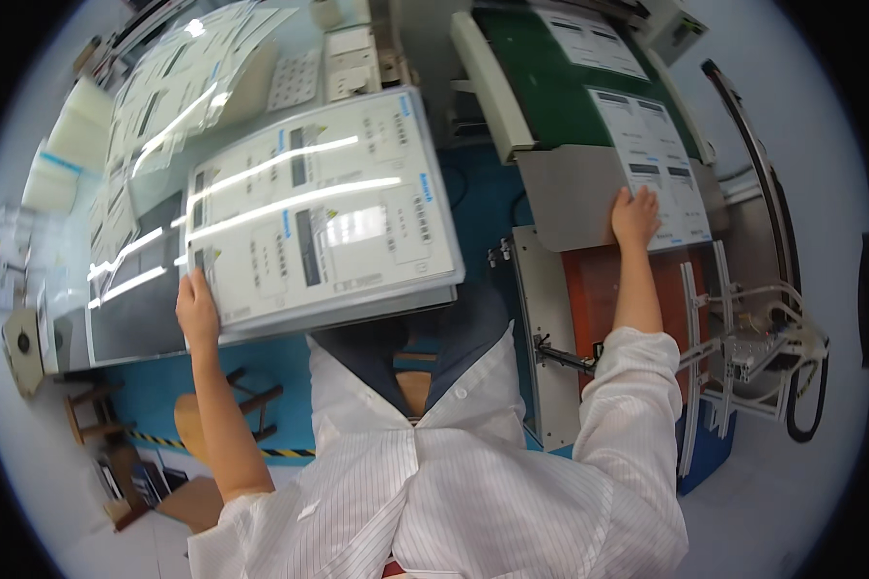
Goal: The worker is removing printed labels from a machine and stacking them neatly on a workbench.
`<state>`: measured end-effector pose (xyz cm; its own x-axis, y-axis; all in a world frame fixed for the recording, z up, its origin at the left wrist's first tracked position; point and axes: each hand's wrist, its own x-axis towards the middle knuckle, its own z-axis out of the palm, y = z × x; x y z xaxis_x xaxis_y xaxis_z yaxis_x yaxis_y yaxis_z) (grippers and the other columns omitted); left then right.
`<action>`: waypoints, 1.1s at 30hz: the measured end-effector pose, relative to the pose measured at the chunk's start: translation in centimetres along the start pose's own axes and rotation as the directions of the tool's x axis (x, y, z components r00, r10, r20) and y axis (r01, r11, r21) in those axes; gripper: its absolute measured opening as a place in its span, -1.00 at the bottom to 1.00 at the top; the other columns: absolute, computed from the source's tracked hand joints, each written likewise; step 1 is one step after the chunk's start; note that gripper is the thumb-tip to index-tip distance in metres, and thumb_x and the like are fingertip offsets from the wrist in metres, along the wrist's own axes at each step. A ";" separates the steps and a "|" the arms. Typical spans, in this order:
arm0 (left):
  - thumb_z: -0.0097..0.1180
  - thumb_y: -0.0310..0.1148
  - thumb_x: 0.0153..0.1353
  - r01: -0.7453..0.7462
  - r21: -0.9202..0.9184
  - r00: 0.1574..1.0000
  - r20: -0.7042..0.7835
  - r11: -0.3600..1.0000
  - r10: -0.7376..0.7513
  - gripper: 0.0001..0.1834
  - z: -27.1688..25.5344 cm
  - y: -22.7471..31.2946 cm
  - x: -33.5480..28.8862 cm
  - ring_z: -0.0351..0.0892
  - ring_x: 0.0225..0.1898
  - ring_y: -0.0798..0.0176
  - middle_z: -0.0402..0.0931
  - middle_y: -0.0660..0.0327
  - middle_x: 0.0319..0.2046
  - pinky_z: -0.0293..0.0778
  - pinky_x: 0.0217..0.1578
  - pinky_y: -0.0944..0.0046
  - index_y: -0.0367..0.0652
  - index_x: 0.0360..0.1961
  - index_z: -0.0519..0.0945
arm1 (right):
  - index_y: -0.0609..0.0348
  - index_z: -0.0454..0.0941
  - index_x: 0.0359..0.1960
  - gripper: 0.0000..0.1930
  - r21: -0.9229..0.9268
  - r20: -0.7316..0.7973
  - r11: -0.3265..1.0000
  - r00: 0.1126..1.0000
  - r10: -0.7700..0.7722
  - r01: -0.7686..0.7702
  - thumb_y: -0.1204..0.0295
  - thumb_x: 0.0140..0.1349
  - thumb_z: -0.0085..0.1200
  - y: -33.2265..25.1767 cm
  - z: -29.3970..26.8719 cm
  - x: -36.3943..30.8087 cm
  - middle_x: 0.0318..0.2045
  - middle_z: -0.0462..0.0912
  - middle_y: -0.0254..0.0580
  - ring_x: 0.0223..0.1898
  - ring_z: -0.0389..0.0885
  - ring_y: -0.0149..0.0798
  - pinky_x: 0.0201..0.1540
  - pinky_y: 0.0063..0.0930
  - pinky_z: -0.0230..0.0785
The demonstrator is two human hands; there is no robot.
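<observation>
A thick stack of glossy white printed sheets (pixel 357 236) lies at the front of the left table, light streaks reflecting off its top. At the stack's lower left edge, my left hand (pixel 198 311) is closed on the side, its farther fingers hidden. Over to the right, a printed sheet (pixel 661 159) lies partly on a green conveyor belt (pixel 541 82) and partly on a grey metal plate (pixel 565 193). My right hand (pixel 635 218) rests on the left side of this sheet near its close end, fingers spread. Another printed sheet (pixel 594 41) sits farther up the belt.
Loose printed sheets (pixel 169 96) cover the far left of the glass-topped table (pixel 135 318). Right of the belt stands a metal frame with tubes (pixel 753 347). An orange-red surface (pixel 599 289) adjoins the grey plate. A wooden stool (pixel 195 425) is below the table.
</observation>
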<state>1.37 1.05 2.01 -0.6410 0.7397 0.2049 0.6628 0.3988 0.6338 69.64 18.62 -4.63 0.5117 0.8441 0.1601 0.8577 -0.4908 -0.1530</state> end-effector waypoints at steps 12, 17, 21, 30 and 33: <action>-0.12 0.01 0.35 0.092 0.019 0.996 0.002 0.996 -0.092 -0.49 -1.5 -0.1 -0.7 0.58 -0.20 -0.11 0.60 -0.09 -0.29 0.41 -0.12 0.08 -0.28 -0.14 0.59 | 0.36 0.08 0.37 -0.21 0.165 0.095 0.921 0.924 -0.371 0.353 0.01 0.30 -0.02 -2.1 -4.9 -14.2 0.37 0.08 0.29 0.41 0.02 0.16 0.41 -0.14 -0.08; -0.13 0.02 0.35 0.039 0.024 0.999 0.003 0.999 -0.039 -0.49 -0.8 1.1 -0.3 0.58 -0.25 -0.11 0.60 -0.09 -0.35 0.42 -0.19 0.05 -0.27 -0.18 0.58 | 0.42 0.10 0.34 -0.32 0.039 0.167 0.917 0.902 -0.398 0.398 0.42 0.22 0.06 -1.7 -5.2 -14.9 0.32 0.15 0.37 0.37 0.10 0.19 0.38 -0.18 0.02; -0.14 0.02 0.35 0.021 0.030 1.000 -0.013 0.999 -0.021 -0.49 -0.6 0.7 -0.6 0.58 -0.24 -0.19 0.60 -0.13 -0.36 0.42 -0.19 -0.02 -0.26 -0.17 0.58 | 0.43 0.23 0.27 -0.45 0.180 0.292 0.971 0.933 -0.208 0.160 0.71 0.17 -0.15 -6.4 -9.0 -14.7 0.21 0.36 0.33 0.22 0.38 0.17 0.27 -0.17 0.23; -0.09 -0.15 0.34 -0.232 0.076 0.917 -0.314 0.970 0.244 -0.56 -0.4 -0.5 -1.1 0.50 -0.06 -0.15 0.53 -0.13 -0.12 0.39 -0.03 -0.01 -0.30 0.03 0.50 | 0.28 0.44 0.16 -0.44 0.428 -0.403 0.294 0.472 -0.784 0.854 0.83 0.08 -0.25 -14.8 -18.7 -25.2 0.13 0.48 0.14 0.21 0.42 0.11 0.27 -0.18 0.22; -0.03 -0.17 0.34 -0.465 0.225 0.804 -0.298 0.856 0.515 -0.59 -3.2 2.7 -1.7 0.54 -0.11 -0.03 0.56 -0.04 -0.17 0.41 -0.07 0.04 -0.30 0.01 0.51 | 0.25 0.50 0.09 -0.48 0.351 -0.339 0.169 0.293 -0.894 0.921 0.79 0.04 -0.14 -16.2 -18.6 -27.8 0.12 0.49 0.11 0.21 0.42 0.10 0.28 -0.12 0.22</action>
<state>2.98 -0.86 5.76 -0.2894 0.6380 0.7136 0.9527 0.1196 0.2794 42.46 -0.85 11.52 -0.5995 0.6133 0.5142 0.5987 0.7700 -0.2205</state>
